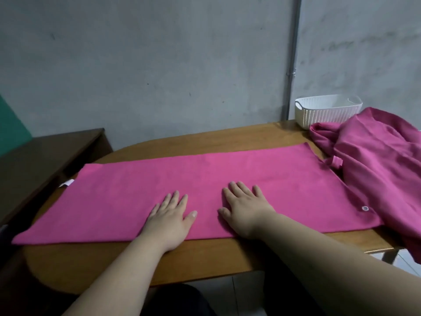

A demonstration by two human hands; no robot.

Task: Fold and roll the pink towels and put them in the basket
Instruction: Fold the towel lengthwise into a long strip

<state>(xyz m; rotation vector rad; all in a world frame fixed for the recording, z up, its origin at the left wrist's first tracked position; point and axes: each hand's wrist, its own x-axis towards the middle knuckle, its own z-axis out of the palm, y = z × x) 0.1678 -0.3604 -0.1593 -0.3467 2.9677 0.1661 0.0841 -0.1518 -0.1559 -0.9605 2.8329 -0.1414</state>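
Pink towel (227, 176) lies folded lengthwise on the table (205, 258). Left hand (169, 218) and right hand (246, 212) press it flat-fingered, gripping nothing. Smooth outward before rolling.

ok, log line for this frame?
left hand: flat on spread pink towel | right hand: same | crumpled pink towel heap: right, unfolded | white ribbed plastic basket: behind heap

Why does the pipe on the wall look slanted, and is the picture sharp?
Head view: the wide-angle lens likely tilts the pipe near the frame's edge. Same view: light is dim and even, with only faint shadows beside the left hand and right hand on the flat towel; no glare; the basket looks slightly soft.
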